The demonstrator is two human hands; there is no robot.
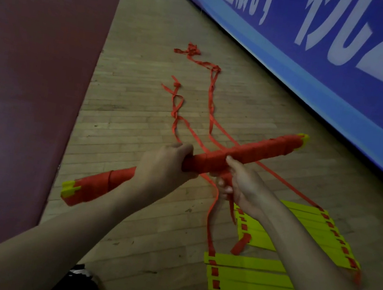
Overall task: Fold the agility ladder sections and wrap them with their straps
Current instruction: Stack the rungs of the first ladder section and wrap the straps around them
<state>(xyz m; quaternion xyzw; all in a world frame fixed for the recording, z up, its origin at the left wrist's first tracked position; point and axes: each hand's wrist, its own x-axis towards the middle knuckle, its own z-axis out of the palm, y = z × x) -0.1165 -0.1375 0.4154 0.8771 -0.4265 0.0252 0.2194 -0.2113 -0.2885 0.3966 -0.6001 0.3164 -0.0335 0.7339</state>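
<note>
My left hand [165, 165] grips the wrapped ladder bundle [255, 149] near its middle, fingers curled fully over the top of it. My right hand [243, 188] sits just beside the left, at the underside of the bundle: the thumb rests against the wrapped surface, and the curled fingers pinch the red strap [211, 210] directly below the bundle. The bundle is held in the air above the wooden floor [130, 102] and is tilted, with 1 yellow end low at my left and the other yellow end higher at my right, toward the blue banner [305, 69]. Red webbing covers nearly its whole length. From my right hand the strap hangs down to a flat stack of yellow rungs [253, 278] lying on the floor close to me. A 2nd stack [258, 237] of yellow rungs lies just beyond it, partly hidden by my right forearm. The loose strap ends [212, 99] trail away across the floor beyond the bundle, twisted and bunched in places. A dark red surface [26, 62] borders the wood at my left
</note>
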